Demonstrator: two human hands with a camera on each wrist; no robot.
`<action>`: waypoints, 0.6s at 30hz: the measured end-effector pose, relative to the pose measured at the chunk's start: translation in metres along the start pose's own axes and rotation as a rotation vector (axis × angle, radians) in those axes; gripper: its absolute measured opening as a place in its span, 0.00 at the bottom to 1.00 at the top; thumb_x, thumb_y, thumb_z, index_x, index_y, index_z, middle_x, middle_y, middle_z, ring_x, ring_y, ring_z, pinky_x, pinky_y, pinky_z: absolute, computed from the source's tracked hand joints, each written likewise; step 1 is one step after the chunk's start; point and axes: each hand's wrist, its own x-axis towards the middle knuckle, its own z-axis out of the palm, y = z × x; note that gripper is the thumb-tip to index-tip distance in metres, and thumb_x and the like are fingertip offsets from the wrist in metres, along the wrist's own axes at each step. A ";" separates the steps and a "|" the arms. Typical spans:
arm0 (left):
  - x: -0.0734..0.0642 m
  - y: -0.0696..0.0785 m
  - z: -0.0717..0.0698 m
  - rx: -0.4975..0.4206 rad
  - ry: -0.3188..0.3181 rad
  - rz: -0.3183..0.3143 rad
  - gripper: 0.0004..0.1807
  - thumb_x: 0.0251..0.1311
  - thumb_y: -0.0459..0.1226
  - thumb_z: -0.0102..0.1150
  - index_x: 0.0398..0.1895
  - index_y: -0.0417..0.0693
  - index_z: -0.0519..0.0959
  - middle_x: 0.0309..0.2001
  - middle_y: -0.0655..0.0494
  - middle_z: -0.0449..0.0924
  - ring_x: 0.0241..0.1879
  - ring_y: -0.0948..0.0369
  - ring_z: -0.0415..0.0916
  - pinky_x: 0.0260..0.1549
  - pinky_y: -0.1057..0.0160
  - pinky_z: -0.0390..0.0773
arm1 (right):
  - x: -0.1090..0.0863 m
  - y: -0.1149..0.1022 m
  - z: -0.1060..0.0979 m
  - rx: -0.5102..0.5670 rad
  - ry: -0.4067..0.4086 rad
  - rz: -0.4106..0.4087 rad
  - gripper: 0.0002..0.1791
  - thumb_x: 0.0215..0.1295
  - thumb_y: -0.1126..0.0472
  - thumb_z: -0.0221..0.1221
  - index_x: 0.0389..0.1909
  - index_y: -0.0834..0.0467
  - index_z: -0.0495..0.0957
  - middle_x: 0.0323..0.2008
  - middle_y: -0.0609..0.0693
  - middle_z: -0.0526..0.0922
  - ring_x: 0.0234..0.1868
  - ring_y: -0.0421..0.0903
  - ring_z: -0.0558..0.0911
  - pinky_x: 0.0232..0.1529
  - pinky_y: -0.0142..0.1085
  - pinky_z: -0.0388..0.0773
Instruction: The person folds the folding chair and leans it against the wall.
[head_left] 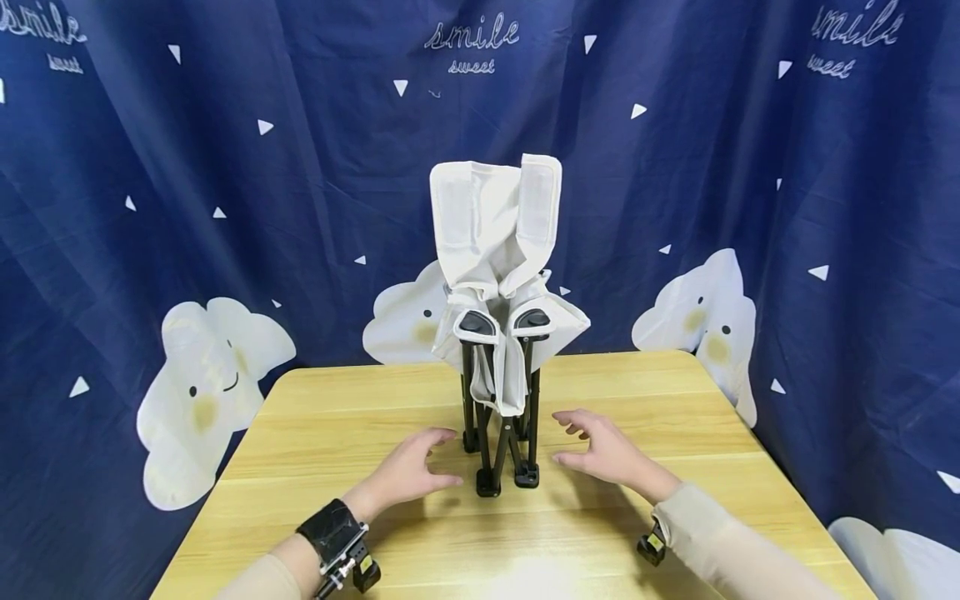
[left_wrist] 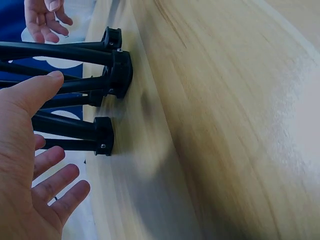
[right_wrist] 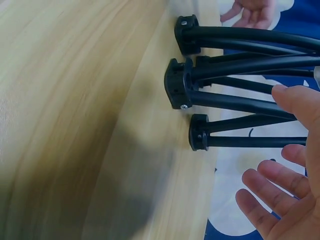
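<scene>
A small folding camp chair with white fabric [head_left: 495, 200] stands folded upright on the wooden table [head_left: 315, 417]. Its black tubular legs [head_left: 532, 417] are bunched together, and their plastic feet [left_wrist: 103, 136] rest on the tabletop. To the left of the legs is my left hand [head_left: 408, 471], thumb and fingers spread apart, holding nothing. On the other side my right hand [head_left: 603, 450] is in a like pose, palm toward the legs. In the head view a gap shows between each hand and the legs. The right wrist view shows the right hand's fingers [right_wrist: 272, 190] loosely extended.
Behind the table hangs a dark blue curtain [head_left: 337, 167] with white clouds and triangles. The table's back edge [head_left: 622, 356] runs close to the curtain. Each wrist carries a small black camera [head_left: 365, 572].
</scene>
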 end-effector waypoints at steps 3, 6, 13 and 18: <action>0.002 0.001 0.003 0.000 -0.001 0.000 0.44 0.56 0.52 0.82 0.72 0.40 0.76 0.67 0.42 0.83 0.63 0.43 0.82 0.65 0.39 0.82 | 0.001 0.000 0.003 0.011 -0.006 -0.005 0.36 0.62 0.56 0.77 0.67 0.69 0.79 0.61 0.65 0.86 0.52 0.59 0.88 0.53 0.54 0.88; 0.003 0.002 0.006 -0.008 -0.003 0.010 0.45 0.56 0.52 0.82 0.71 0.39 0.77 0.67 0.42 0.83 0.64 0.43 0.83 0.66 0.38 0.81 | 0.002 0.000 0.007 0.007 -0.013 -0.014 0.37 0.62 0.56 0.78 0.67 0.69 0.79 0.60 0.65 0.86 0.52 0.59 0.88 0.53 0.55 0.88; 0.006 0.003 0.012 -0.034 -0.014 0.009 0.45 0.56 0.52 0.82 0.73 0.39 0.76 0.68 0.42 0.82 0.64 0.43 0.82 0.67 0.38 0.80 | 0.004 0.001 0.016 0.004 -0.026 -0.011 0.38 0.61 0.53 0.78 0.67 0.68 0.79 0.59 0.65 0.87 0.52 0.57 0.88 0.53 0.52 0.88; 0.009 0.004 0.016 -0.068 -0.025 0.000 0.47 0.55 0.53 0.82 0.73 0.39 0.75 0.68 0.42 0.82 0.65 0.43 0.82 0.68 0.39 0.79 | 0.004 -0.004 0.019 0.025 -0.040 0.018 0.39 0.61 0.53 0.79 0.67 0.69 0.78 0.59 0.66 0.86 0.52 0.59 0.88 0.53 0.52 0.88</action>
